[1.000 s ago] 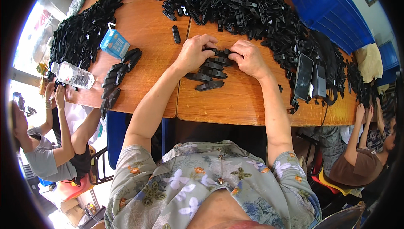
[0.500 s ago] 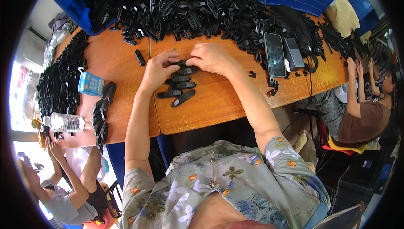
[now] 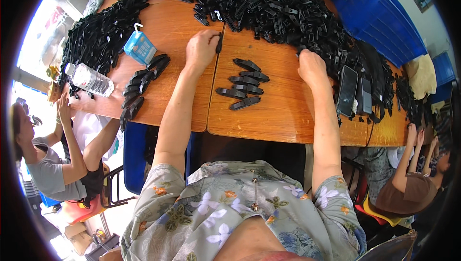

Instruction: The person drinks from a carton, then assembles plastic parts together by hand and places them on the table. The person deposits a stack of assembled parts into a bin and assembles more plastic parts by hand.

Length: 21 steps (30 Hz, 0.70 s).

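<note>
My left hand [image 3: 202, 50] is closed with its fingertips on a small black plastic clip [image 3: 219, 43], beside the seam between the two tabletops. At the near edge of the big heap of black plastic clips [image 3: 269, 9], my right hand [image 3: 312, 66] is closed around a dark piece [image 3: 301, 49], only partly visible. Between my arms, a short column of several black clips [image 3: 247, 88] lies on the wooden table [image 3: 269, 122]. Another overlapping row of black clips [image 3: 139, 84] lies to the left of my left forearm.
A light-blue drink carton [image 3: 139, 48] and a clear plastic bottle [image 3: 91, 79] are at the left, by another black pile [image 3: 103, 30]. A phone [image 3: 347, 90] and a dark box-shaped device [image 3: 364, 96] lie right. Blue crates [image 3: 379, 18] stand behind. People sit at both sides.
My hands have parted from the column of clips: the left moved left to the loose clip, the right moved right to the heap. The view has shifted, so the table appears displaced rightward.
</note>
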Each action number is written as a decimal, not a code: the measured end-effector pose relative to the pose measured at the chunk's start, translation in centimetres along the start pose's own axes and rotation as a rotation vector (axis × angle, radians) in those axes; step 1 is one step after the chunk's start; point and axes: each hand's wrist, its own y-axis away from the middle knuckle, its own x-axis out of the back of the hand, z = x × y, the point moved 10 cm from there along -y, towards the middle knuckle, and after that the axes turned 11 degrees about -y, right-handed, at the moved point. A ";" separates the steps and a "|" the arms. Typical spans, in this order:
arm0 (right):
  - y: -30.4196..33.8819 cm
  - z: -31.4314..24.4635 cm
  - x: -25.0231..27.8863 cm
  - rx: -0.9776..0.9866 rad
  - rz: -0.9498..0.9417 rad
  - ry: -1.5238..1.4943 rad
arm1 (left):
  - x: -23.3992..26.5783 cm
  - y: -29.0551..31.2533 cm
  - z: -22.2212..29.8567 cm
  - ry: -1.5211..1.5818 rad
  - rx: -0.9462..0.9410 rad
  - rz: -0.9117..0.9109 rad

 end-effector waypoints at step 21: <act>0.4 -7.5 -1.0 0.209 0.144 -0.672 | 0.8 1.4 6.2 0.148 -0.294 -0.015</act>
